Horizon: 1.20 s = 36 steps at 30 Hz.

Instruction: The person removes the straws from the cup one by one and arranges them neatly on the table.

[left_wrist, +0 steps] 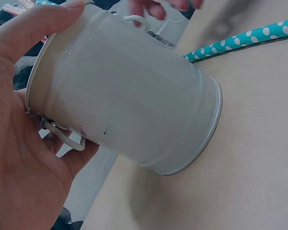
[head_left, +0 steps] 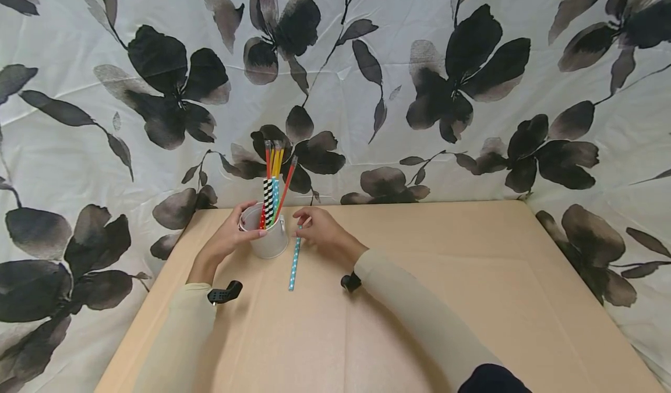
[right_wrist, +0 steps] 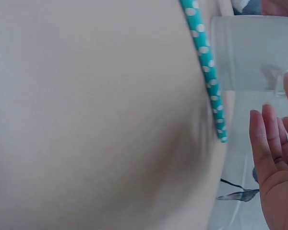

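Note:
A white metal cup [head_left: 270, 243] stands at the back of the table, holding several pencils and patterned straws [head_left: 268, 201]. My left hand [head_left: 225, 239] grips the cup near its rim; in the left wrist view its thumb and fingers curl round the cup [left_wrist: 125, 91]. A teal straw with white dots [head_left: 295, 265] lies on the table right of the cup. My right hand [head_left: 325, 230] is over the straw's far end. In the right wrist view, the right hand [right_wrist: 278, 163] has extended fingers beside the straw [right_wrist: 209, 72], with a gap between them.
The wooden table [head_left: 419, 300] reaches back to a white cloth with dark flowers [head_left: 367, 125], which hangs behind it and at both sides. Each wrist wears a small black device [head_left: 225, 293].

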{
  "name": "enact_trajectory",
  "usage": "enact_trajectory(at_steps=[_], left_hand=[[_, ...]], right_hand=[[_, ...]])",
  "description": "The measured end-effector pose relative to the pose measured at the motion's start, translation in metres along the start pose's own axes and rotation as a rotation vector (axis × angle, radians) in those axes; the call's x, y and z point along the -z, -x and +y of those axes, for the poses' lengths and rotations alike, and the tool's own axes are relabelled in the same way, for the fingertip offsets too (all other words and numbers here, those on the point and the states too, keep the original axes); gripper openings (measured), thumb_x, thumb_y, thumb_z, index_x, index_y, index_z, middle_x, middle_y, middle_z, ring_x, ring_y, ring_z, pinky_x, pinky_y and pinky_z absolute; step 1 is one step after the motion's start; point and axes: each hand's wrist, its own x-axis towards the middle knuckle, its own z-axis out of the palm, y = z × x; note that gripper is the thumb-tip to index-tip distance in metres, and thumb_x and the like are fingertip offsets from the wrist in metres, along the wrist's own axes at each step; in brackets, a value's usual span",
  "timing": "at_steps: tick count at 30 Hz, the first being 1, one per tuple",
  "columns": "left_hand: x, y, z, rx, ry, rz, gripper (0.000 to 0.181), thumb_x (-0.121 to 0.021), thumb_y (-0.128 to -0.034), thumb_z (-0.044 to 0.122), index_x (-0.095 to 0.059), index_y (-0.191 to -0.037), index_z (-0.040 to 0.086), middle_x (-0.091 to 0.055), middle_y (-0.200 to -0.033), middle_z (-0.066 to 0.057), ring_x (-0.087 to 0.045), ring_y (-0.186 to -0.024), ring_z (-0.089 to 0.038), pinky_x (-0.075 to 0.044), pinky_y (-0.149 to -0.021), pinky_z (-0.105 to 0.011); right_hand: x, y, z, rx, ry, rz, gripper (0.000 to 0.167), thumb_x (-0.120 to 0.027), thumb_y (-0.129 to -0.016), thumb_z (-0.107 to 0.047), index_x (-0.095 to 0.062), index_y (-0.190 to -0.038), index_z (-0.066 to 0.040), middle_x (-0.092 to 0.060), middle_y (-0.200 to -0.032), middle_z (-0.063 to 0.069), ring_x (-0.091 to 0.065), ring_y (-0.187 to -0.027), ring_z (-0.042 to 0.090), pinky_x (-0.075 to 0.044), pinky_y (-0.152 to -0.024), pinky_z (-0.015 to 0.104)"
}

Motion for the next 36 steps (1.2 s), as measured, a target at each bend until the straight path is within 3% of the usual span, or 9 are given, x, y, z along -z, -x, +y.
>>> enact_trajectory(at_steps=[7,17,25,36], left_hand=[[0.003,-0.001,0.001,0.004,0.003,-0.004,0.098,-0.079,-0.0882,0.021,-0.014,-0.162,0.015,-0.026,-0.160,-0.020,-0.029,-0.145,-0.042,-0.026,-0.117,-0.062],[0.006,-0.003,0.000,0.011,0.004,-0.010,0.097,-0.079,-0.0884,0.021,-0.015,-0.161,0.016,-0.028,-0.159,-0.021,-0.031,-0.144,-0.042,-0.027,-0.117,-0.061],[0.007,-0.005,0.001,0.003,0.003,-0.012,0.096,-0.079,-0.0884,0.020,-0.016,-0.161,0.016,-0.028,-0.159,-0.020,-0.031,-0.144,-0.042,-0.026,-0.117,-0.061],[0.010,-0.008,0.000,-0.002,-0.004,-0.017,0.096,-0.079,-0.0879,0.020,-0.016,-0.161,0.014,-0.030,-0.157,-0.021,-0.034,-0.141,-0.041,-0.028,-0.116,-0.059]], right_hand=[[0.008,-0.007,-0.018,-0.003,-0.038,0.076,0.060,-0.082,-0.087,-0.026,-0.058,-0.138,-0.004,-0.063,-0.107,0.004,-0.064,-0.093,0.015,-0.056,-0.078,0.023],[0.006,-0.013,-0.029,0.047,-0.082,0.150,0.046,-0.077,-0.092,-0.024,-0.061,-0.133,-0.009,-0.066,-0.109,0.001,-0.064,-0.094,0.014,-0.056,-0.078,0.024],[0.007,-0.017,-0.038,0.103,-0.148,0.198,0.037,-0.071,-0.096,-0.015,-0.061,-0.130,-0.006,-0.067,-0.117,0.008,-0.066,-0.101,0.018,-0.057,-0.083,0.026],[-0.003,-0.020,-0.047,0.092,-0.136,0.213,0.021,-0.071,-0.096,-0.016,-0.069,-0.114,-0.006,-0.072,-0.110,0.005,-0.069,-0.098,0.022,-0.057,-0.078,0.025]])
